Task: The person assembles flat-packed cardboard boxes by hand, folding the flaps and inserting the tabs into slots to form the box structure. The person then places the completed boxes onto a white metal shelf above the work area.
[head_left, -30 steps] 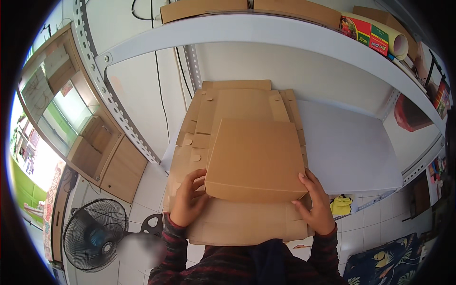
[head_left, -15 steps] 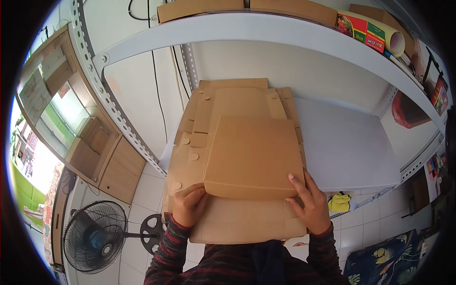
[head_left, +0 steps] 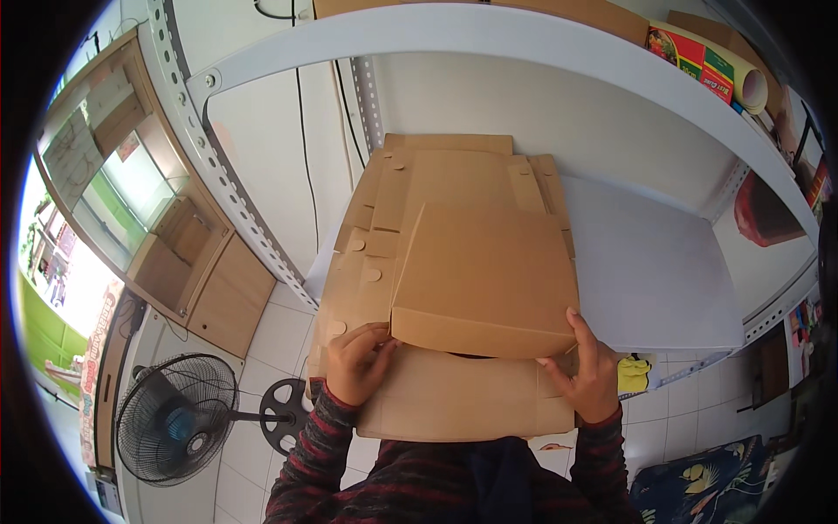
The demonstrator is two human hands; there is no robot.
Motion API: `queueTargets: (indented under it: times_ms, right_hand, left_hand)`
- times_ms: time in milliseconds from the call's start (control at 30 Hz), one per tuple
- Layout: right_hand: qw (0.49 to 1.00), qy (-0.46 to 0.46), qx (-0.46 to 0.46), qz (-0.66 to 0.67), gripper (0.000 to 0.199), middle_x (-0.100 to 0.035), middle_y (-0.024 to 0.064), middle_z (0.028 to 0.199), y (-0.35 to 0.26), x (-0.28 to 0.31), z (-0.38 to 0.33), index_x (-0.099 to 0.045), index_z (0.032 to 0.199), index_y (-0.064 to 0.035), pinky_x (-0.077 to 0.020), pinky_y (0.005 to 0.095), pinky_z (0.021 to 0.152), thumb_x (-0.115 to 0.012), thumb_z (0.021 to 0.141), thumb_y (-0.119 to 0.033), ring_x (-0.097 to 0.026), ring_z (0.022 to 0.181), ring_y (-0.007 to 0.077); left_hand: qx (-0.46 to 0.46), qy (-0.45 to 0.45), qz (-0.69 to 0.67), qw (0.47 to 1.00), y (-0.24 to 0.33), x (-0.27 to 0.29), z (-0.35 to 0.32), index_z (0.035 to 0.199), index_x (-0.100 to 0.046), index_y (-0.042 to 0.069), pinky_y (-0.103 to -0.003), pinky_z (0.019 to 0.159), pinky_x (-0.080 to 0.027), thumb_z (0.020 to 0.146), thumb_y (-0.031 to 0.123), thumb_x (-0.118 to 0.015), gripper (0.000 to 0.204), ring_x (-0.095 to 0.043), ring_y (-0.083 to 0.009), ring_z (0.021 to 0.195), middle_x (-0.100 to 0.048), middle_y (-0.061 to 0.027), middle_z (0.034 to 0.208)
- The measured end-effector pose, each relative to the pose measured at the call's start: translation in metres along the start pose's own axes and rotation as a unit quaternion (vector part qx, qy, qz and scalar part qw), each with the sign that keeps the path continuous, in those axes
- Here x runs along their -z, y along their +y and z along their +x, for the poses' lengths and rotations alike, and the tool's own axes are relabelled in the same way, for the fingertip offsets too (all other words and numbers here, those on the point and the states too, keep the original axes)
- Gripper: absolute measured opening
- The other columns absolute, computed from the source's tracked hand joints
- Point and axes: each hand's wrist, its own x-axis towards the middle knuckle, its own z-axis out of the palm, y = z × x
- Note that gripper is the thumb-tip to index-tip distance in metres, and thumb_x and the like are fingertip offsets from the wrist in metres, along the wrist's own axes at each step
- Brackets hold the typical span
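Observation:
A brown cardboard box point(head_left: 484, 271) with its lid down rests on a stack of flat, unfolded cardboard blanks point(head_left: 454, 175). My left hand point(head_left: 356, 360) pinches the box's near left corner, fingertips pressed together there. At the near right corner is my right hand point(head_left: 589, 371), its index finger along the side and its thumb under the front edge. A thin dark gap shows beneath the middle of the front flap. Round tabs and slots line the left margin of the blanks.
The stack lies on a white shelf board point(head_left: 650, 271). A metal shelf beam point(head_left: 489, 35) crosses above, carrying cartons and a paper roll point(head_left: 749, 87). A black fan point(head_left: 179, 419) stands at the left; yellow gloves point(head_left: 635, 374) hang below the board.
The view has shifted slightly, moving the scene rightward. My right index finger has moved from the box's top to its right corner. A dark gap now shows under the front flap.

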Motion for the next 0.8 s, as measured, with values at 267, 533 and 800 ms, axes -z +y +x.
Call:
queueTargets:
  times_ms: [267, 533, 800]
  right_hand:
    - [1.000, -0.011, 0.019, -0.016, 0.072, -0.066, 0.0267, 0.106, 0.000, 0.000, 0.000, -0.047, 0.136, 0.0049, -0.0570, 0.0395, 0.067, -0.080, 0.078, -0.022, -0.069, 0.081, 0.0369]
    - [0.999, -0.017, 0.031, -0.040, 0.070, -0.064, 0.0259, 0.112, 0.003, -0.003, -0.005, -0.049, 0.137, -0.0032, -0.0569, 0.0380, 0.066, -0.081, 0.076, -0.019, -0.069, 0.079, 0.0358]
    - [0.999, -0.042, 0.009, -0.032, 0.069, -0.060, 0.0246, 0.122, 0.005, 0.001, -0.011, -0.055, 0.134, -0.0080, -0.0567, 0.0398, 0.074, -0.082, 0.072, -0.020, -0.067, 0.089, 0.0358]
  left_hand:
    - [0.061, 0.018, -0.024, 0.998, 0.009, -0.003, 0.002, 0.084, -0.067, -0.002, -0.026, 0.058, -0.055, 0.077, -0.004, -0.072, 0.009, -0.069, -0.0189, 0.065, -0.070, -0.0111, 0.080]
    - [0.123, 0.010, -0.054, 0.991, 0.001, -0.003, -0.004, 0.086, -0.065, -0.002, -0.026, 0.059, -0.055, 0.076, -0.001, -0.074, 0.013, -0.069, -0.0181, 0.065, -0.069, -0.0080, 0.076]
    - [0.075, -0.057, -0.079, 0.992, 0.017, 0.024, 0.015, 0.117, -0.060, 0.000, -0.036, 0.083, -0.054, 0.071, -0.003, -0.066, 0.046, -0.064, -0.0301, 0.108, -0.058, -0.0169, 0.122]
